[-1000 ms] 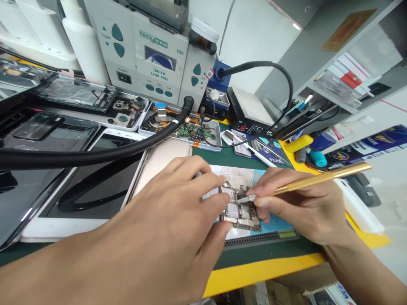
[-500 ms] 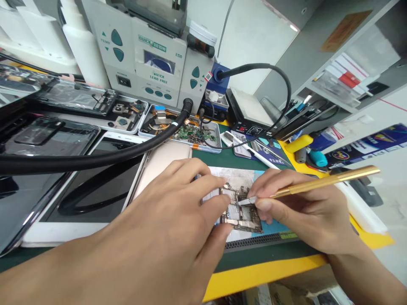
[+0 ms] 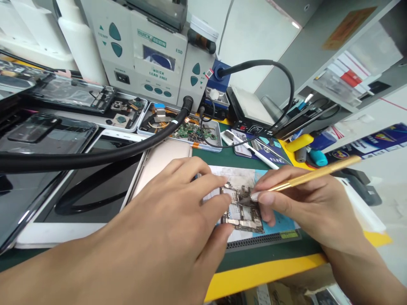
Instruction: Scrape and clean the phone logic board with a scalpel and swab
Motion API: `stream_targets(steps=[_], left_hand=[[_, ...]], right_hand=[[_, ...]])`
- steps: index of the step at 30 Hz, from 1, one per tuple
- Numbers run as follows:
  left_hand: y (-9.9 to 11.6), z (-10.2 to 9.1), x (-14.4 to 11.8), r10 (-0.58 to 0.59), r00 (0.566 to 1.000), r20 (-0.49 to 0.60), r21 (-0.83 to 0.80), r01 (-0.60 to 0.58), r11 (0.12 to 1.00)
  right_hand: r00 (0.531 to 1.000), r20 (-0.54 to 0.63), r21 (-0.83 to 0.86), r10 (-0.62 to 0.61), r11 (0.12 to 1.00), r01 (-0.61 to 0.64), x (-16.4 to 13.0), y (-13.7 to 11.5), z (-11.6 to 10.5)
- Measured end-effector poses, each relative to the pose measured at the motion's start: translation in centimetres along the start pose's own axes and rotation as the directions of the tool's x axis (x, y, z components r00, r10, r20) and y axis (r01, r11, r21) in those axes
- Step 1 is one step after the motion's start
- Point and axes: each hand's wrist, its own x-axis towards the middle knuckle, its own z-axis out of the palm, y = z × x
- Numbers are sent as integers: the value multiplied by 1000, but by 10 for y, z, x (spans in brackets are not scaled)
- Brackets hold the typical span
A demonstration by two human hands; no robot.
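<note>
From the head camera, a small circuit board lies flat near the front edge of the tabletop. It is thin and has a bumpy outline. It is covered in tiny silver squares and dark bits. It sits on a pale work mat that is white and light blue, with a dark ribbed strip along the front.

The left hand lies low and flat over the left side of the board. Its fingers are spread a little, and the fingertips press on the board's left edge to pin it down. It grips nothing; it just presses.

The right hand is closed around a gold tool, pinched between thumb and first finger like a pencil. The tool is a long, thin, shiny metal stick. Its small silver tip touches the top of the board. The back end points up and to the right.

The tabletop is dark green with a yellow strip along the front. Behind the hands stands a big grey soldering station with blue-green buttons. A thick black hose runs from it across the left. Under the hose lie flat, glossy phones and a white tablet. A tray of small parts sits in front of the station.
</note>
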Motion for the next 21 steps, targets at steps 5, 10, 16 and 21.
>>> stream_targets(steps=[5, 10, 16, 21], left_hand=[[-1, 2, -2, 4, 1000, -26, -15, -5, 1000], [-2, 6, -6, 16, 999, -40, 1, -16, 1000], [-3, 7, -5, 31, 999, -38, 28, -30, 999], [-3, 8, -5, 34, 998, -44, 46, -32, 998]], right_hand=[[998, -29, 54, 56, 997, -55, 3, 2, 6], [982, -83, 88, 169, 983, -162, 4, -2, 11], [977, -93, 105, 192, 978, -182, 5, -7, 15], [978, -96, 110, 187, 978, -176, 4, -7, 16]])
